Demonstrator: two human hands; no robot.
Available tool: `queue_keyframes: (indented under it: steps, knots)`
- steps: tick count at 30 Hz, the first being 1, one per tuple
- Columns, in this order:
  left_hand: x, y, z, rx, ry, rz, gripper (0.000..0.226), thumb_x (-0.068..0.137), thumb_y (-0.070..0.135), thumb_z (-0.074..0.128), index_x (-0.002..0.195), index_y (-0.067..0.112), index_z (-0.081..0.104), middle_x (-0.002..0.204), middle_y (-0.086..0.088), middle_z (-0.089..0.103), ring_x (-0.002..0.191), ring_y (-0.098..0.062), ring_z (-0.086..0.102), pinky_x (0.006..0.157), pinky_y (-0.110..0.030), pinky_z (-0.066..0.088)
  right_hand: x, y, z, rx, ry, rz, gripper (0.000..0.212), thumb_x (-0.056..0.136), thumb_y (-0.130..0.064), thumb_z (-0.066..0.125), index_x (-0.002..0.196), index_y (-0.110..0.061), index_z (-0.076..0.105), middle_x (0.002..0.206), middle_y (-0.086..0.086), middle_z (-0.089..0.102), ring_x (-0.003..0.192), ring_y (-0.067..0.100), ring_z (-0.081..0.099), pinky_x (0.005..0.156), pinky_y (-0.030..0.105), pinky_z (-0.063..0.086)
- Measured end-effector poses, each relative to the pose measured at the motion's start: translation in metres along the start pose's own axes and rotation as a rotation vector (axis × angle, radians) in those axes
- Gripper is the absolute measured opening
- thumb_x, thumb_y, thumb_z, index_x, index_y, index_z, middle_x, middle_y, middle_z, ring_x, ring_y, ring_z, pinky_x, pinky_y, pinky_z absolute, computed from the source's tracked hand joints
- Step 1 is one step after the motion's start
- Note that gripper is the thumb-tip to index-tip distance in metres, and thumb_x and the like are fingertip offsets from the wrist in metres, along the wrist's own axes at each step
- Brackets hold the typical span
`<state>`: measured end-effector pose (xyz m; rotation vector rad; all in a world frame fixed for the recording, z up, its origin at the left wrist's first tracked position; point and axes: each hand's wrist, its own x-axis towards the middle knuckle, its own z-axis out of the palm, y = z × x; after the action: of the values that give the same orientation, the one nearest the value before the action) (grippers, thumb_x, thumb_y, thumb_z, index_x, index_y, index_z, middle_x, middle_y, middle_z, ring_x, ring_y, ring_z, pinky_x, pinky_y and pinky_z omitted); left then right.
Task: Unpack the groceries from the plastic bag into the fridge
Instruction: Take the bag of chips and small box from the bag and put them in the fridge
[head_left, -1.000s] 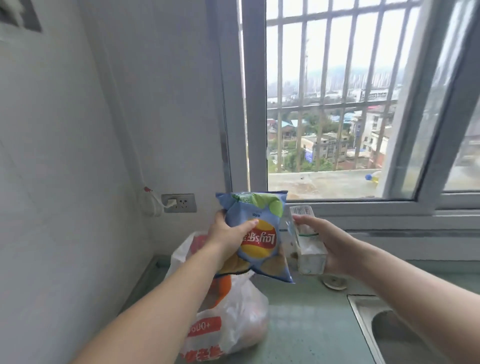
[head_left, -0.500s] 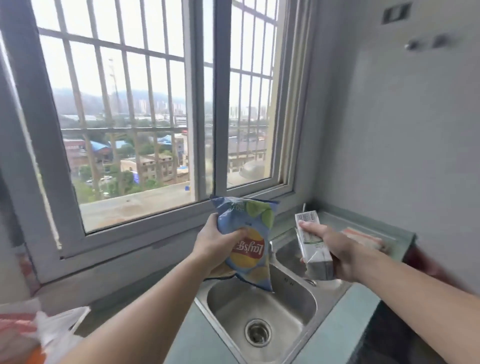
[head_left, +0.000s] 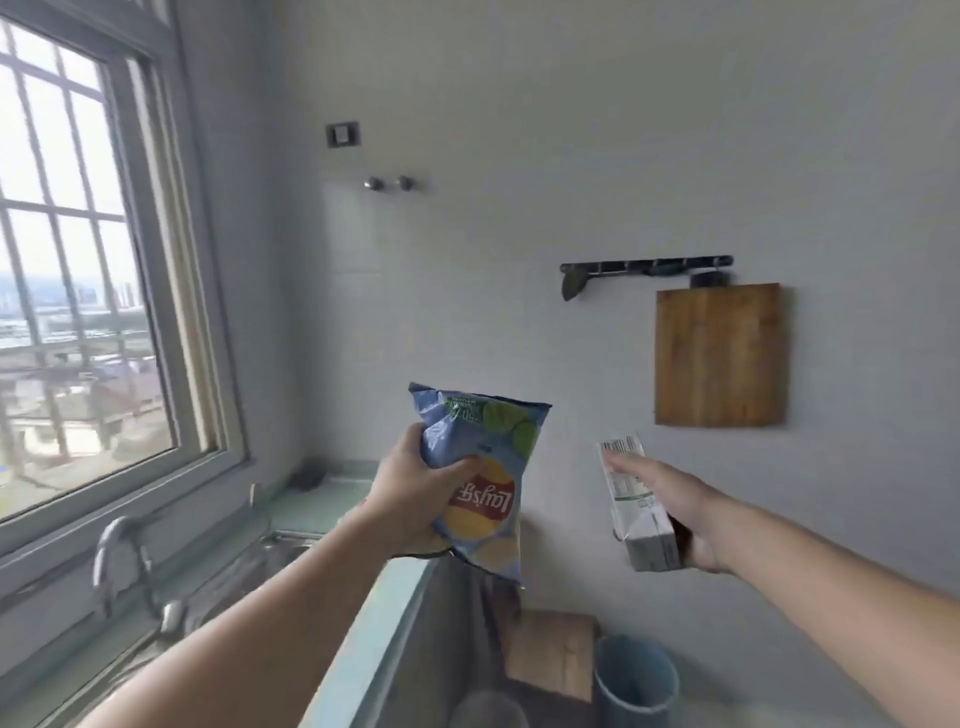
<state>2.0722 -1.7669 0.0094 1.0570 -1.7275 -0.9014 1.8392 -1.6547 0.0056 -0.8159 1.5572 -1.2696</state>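
Note:
My left hand (head_left: 410, 499) grips a blue bag of crisps (head_left: 485, 467), held upside down in mid-air at the centre of the view, above the counter's end. To its right my right hand (head_left: 670, 506) holds a small white and green drink carton (head_left: 636, 512), tilted with its barcode end up. Both arms reach forward toward a grey wall. The plastic bag and the fridge are out of view.
A window (head_left: 78, 291) fills the left, with a tap (head_left: 117, 551) and sink edge below it. A wooden cutting board (head_left: 719, 356) hangs from a hook rail (head_left: 644, 267) on the wall. Below stand a blue bin (head_left: 636, 680) and a wooden stool (head_left: 550, 654).
The view has swung right, from the plastic bag and window past the sink to the side wall. Both hands keep hold of the crisps and the carton.

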Motion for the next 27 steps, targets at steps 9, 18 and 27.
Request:
queue_keyframes:
  steps: [9, 18, 27]
  knots:
    - [0.013, 0.109, 0.240, -0.145, -0.358, 0.191, 0.036, 0.077, 0.026, 0.079, 0.102, 0.024, 0.054, 0.087, 0.008, 0.065, 0.072, -0.004, 0.063, 0.047, -0.012, 0.046, -0.057, 0.006, -0.227, 0.083, 0.419, -0.053, 0.034, 0.081, -0.049, 0.066, 0.089, -0.016, 0.069, 0.070, 0.006, 0.071, 0.063, 0.024, 0.066, 0.061, 0.028, 0.050]
    - [0.022, 0.184, 0.430, -0.271, -0.673, 0.316, 0.045, 0.075, 0.042, 0.078, 0.110, 0.029, 0.054, 0.096, 0.010, 0.067, 0.082, -0.006, 0.065, 0.059, -0.019, 0.049, -0.105, 0.015, -0.374, 0.091, 0.828, -0.074, 0.032, 0.082, -0.048, 0.067, 0.083, -0.016, 0.068, 0.069, 0.005, 0.073, 0.059, 0.022, 0.067, 0.062, 0.027, 0.050]
    - [0.081, 0.239, 0.574, -0.470, -0.954, 0.405, 0.047, 0.076, 0.037, 0.079, 0.115, 0.030, 0.054, 0.097, 0.011, 0.068, 0.082, -0.007, 0.066, 0.061, -0.019, 0.049, -0.093, -0.008, -0.466, 0.095, 1.196, -0.075, 0.038, 0.083, -0.047, 0.067, 0.095, -0.010, 0.067, 0.075, 0.011, 0.073, 0.056, 0.023, 0.068, 0.051, 0.024, 0.051]
